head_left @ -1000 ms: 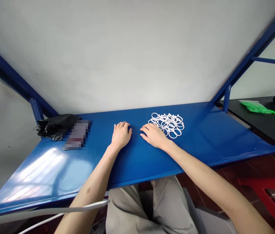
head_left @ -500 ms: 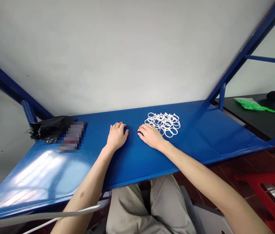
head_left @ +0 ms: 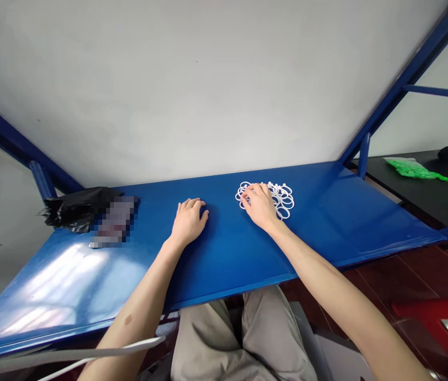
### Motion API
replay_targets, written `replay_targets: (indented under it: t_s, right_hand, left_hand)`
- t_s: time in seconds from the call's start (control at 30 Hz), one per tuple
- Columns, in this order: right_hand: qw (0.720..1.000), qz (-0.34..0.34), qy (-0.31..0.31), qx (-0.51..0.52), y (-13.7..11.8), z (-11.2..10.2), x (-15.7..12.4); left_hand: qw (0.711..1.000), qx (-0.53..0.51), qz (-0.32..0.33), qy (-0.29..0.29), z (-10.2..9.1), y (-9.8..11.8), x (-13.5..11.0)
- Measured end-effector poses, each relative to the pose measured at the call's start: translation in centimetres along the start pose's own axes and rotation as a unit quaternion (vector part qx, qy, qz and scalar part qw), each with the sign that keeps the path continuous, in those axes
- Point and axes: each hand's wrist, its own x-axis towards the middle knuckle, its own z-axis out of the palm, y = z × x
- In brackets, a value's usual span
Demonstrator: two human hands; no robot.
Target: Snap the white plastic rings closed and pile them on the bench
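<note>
My left hand (head_left: 189,221) rests palm down on the blue tabletop (head_left: 224,254), fingers stretched out and nothing in it. To the right lies a loose pile of thin white rings (head_left: 286,200), several of them topped with small round knobs. My right hand (head_left: 261,206) is over the left part of this pile, its fingers bent and apart, covering some rings. Whether the fingertips touch a ring is hard to see.
A crumpled black plastic bag (head_left: 69,209) and a blurred-out flat object (head_left: 115,222) lie on the left. Blue frame bars rise at both sides against the wall. On a dark table (head_left: 426,196) at right is a bag of green pieces (head_left: 414,168).
My right hand has moved right and away from me, from beside the white rings to over them. My left hand stays in place on the tabletop.
</note>
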Motion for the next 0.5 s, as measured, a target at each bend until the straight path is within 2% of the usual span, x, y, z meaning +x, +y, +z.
replay_targets:
  t_s: [0.1, 0.2, 0.3, 0.37, 0.5]
  right_hand:
    - [0.998, -0.061, -0.007, 0.034, -1.1, -0.6, -0.2]
    - [0.991, -0.118, -0.032, 0.05, -2.5, -1.0, -0.8]
    - [0.987, -0.146, -0.056, 0.032, -3.6, -1.1, -1.4]
    - [0.985, -0.157, -0.068, 0.027, -4.0, -1.2, -1.7]
    - [0.98, -0.178, -0.092, 0.003, -4.6, -1.5, -1.8]
  left_hand:
    - [0.996, -0.057, 0.051, 0.055, -0.6, 1.3, -0.4]
    - [0.977, -0.096, 0.147, 0.118, -1.5, 3.1, -0.9]
    - [0.965, -0.073, 0.23, 0.107, -2.0, 4.3, -1.3]
    - [0.965, -0.045, 0.243, 0.084, -2.0, 4.5, -1.4]
    - [0.977, 0.01, 0.201, 0.069, -1.7, 4.3, -1.4]
